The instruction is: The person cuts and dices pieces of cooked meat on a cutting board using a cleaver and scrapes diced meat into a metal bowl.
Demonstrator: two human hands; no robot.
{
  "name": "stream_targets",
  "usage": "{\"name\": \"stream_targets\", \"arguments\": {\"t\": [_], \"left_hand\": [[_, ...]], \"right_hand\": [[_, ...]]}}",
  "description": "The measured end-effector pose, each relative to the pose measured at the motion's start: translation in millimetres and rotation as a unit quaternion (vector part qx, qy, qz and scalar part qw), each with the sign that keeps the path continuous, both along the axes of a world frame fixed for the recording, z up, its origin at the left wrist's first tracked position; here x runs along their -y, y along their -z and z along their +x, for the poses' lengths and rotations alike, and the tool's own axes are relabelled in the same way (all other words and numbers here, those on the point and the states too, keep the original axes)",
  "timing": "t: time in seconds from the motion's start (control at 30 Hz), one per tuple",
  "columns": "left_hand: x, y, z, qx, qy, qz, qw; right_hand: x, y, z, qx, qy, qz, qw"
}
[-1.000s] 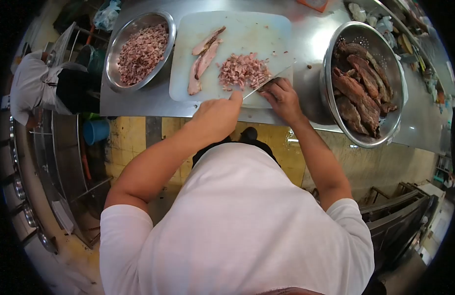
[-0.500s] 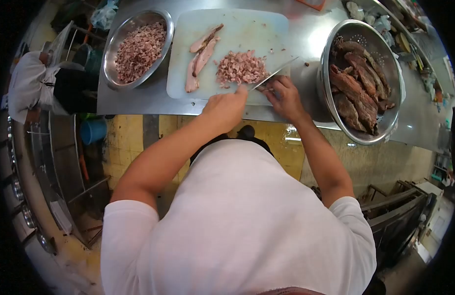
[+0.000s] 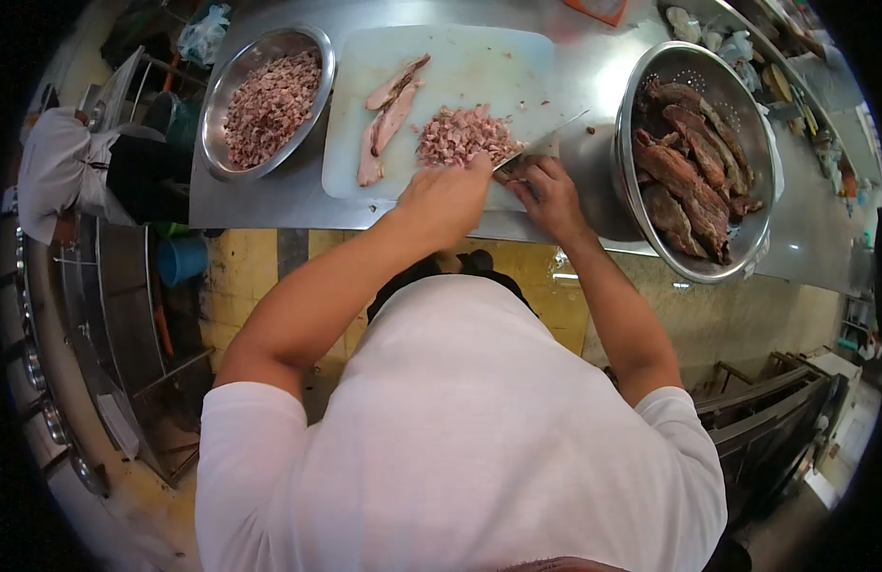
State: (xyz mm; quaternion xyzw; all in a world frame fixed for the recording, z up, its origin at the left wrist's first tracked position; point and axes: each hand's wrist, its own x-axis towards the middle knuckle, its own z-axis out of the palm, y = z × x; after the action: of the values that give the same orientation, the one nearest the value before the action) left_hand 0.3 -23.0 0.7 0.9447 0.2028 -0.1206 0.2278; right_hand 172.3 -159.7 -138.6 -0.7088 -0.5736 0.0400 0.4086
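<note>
My left hand (image 3: 447,202) is closed round the handle of a knife (image 3: 547,139), its blade slanting up and to the right. Close to the blade, at the lower right of the white cutting board (image 3: 460,52), the bent fingers of my right hand (image 3: 547,191) press on a small piece of meat, mostly hidden beneath them. A heap of chopped meat (image 3: 466,133) lies just beyond my left hand. Farther left on the board rest a few long meat slices (image 3: 391,124).
On the left stands a metal bowl (image 3: 328,71) full of chopped meat. To the right, a metal colander (image 3: 631,181) holds several large cooked meat pieces (image 3: 689,181). Both stand on the steel table (image 3: 593,205). Another person (image 3: 60,162) in white is at far left.
My left hand has shifted slightly right and the knife blade has tipped a little, beside my right hand. My right hand stays nearly in place.
</note>
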Motion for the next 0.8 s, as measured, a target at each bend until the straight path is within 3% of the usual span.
{"name": "stream_targets", "arguments": {"t": [0.1, 0.2, 0.27, 0.4, 0.53, 0.8], "left_hand": [[10, -19, -26, -0.06, -0.017, -0.025, 0.998], [14, 24, -15, -0.028, -0.028, -0.013, 0.999], [4, 24, 4, -0.009, -0.029, -0.022, 0.999], [4, -14, -12, -0.016, -0.031, -0.031, 0.999], [11, 18, -22, -0.038, -0.044, -0.037, 0.998], [-19, 43, -29, 0.062, -0.057, -0.019, 0.996]], "right_hand": [[2, -7, -3, -0.004, -0.005, 0.015, 1.0], [2, -1, 0, -0.006, -0.008, 0.008, 1.0], [3, -5, 0, -0.001, -0.008, 0.008, 1.0], [0, -6, -2, 0.031, 0.002, 0.044, 0.999], [0, -4, -7, -0.008, -0.001, 0.05, 0.999], [-16, -11, -10, 0.075, 0.016, 0.014, 0.997]]}}
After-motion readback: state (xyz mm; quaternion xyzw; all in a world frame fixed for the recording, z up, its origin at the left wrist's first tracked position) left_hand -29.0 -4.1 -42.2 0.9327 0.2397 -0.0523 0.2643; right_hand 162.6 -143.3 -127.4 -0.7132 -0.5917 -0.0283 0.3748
